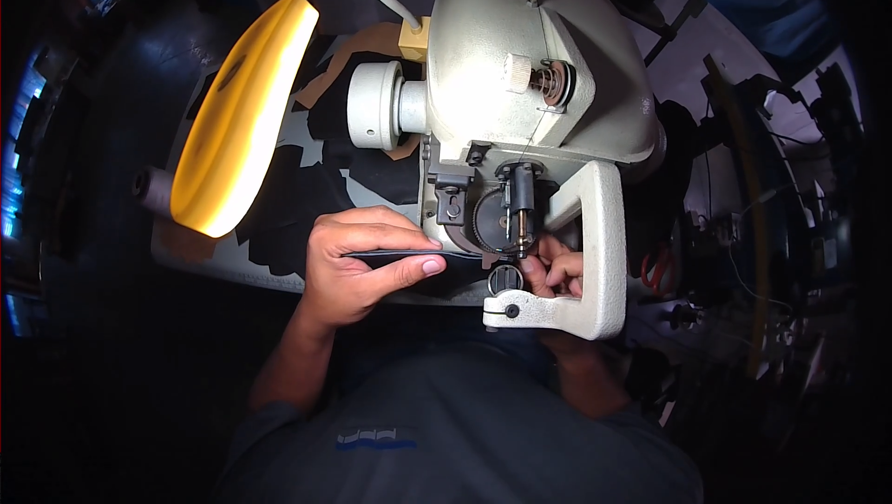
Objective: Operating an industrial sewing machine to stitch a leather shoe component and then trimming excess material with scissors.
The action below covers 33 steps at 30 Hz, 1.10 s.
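Note:
My left hand pinches a thin dark strip, perhaps leather, between thumb and fingers. The strip is seen edge-on, and its far end reaches the stitching area of a cream sewing machine. Close to that end are a dark toothed wheel and the metal needle bar. My right hand is on the other side of the needle, its fingers bent and close together. The machine's looped frame partly covers it. What those fingers grip cannot be made out.
A lit yellow lamp leans over the table's left side. Dark cut pieces and a brown piece lie behind my left hand. A thread cone stands at far left. Red handles, likely scissors, are at right. The handwheel juts leftward.

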Each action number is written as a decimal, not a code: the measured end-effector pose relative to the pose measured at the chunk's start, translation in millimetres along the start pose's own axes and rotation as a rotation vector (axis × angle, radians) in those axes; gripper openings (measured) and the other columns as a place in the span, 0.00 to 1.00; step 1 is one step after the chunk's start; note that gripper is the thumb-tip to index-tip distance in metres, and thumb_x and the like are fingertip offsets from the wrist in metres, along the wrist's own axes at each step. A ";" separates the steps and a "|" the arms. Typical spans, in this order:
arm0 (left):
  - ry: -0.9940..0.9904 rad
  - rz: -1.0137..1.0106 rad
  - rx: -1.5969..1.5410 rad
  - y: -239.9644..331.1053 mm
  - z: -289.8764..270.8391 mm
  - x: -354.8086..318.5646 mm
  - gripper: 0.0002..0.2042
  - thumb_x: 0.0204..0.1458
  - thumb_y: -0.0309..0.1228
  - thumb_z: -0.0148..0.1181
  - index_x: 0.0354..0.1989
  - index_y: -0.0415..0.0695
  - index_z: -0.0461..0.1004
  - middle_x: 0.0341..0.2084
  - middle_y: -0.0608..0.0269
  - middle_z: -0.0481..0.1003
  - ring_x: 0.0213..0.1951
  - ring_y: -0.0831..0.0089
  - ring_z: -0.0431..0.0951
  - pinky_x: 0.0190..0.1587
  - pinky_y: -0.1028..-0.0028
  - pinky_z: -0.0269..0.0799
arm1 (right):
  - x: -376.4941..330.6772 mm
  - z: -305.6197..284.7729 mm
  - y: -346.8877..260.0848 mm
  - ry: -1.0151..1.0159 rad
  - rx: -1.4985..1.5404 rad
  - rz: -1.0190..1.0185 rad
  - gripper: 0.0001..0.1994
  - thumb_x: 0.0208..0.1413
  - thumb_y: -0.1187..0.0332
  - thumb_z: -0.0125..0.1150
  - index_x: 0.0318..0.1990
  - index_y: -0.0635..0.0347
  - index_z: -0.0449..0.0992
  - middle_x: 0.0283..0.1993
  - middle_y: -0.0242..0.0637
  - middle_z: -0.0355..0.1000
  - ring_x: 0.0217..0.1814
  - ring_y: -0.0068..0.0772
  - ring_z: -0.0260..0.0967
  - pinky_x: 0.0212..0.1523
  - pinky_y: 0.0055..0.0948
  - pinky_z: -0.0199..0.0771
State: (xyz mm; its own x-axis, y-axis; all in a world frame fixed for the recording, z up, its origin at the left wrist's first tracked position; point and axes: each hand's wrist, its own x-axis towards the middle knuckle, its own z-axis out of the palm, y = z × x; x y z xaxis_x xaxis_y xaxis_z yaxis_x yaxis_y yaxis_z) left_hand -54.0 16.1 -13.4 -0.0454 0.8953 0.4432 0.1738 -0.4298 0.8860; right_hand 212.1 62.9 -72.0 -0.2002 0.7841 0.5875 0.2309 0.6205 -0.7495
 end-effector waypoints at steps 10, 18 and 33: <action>-0.033 0.027 0.040 5.7 -2.8 3.0 0.08 0.48 0.20 0.79 0.37 0.36 0.89 0.30 0.53 0.86 0.32 0.70 0.86 0.37 0.75 0.80 | -3.6 0.7 0.9 -0.007 0.047 0.011 0.12 0.53 0.81 0.78 0.34 0.64 0.75 0.37 0.44 0.82 0.39 0.33 0.83 0.45 0.33 0.86; -0.034 0.034 0.043 5.1 -2.2 2.7 0.08 0.48 0.21 0.79 0.37 0.36 0.88 0.30 0.53 0.86 0.32 0.70 0.86 0.37 0.75 0.80 | -10.3 6.2 4.4 0.061 0.602 0.220 0.12 0.53 0.83 0.77 0.36 0.67 0.75 0.42 0.45 0.80 0.46 0.33 0.81 0.52 0.36 0.86; -0.036 0.061 0.061 7.3 -2.3 4.2 0.08 0.48 0.20 0.78 0.37 0.35 0.88 0.29 0.53 0.86 0.31 0.70 0.85 0.35 0.75 0.79 | -5.8 -1.7 6.3 -0.010 -0.020 0.013 0.14 0.52 0.75 0.82 0.35 0.62 0.76 0.36 0.40 0.83 0.37 0.32 0.84 0.40 0.31 0.86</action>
State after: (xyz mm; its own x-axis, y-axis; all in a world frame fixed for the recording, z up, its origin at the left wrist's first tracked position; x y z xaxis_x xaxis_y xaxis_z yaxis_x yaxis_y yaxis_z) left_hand -55.2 16.4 -4.7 0.0027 0.8720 0.4895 0.2346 -0.4764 0.8474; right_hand 216.4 62.3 -79.6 -0.2063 0.7919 0.5748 0.2522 0.6106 -0.7507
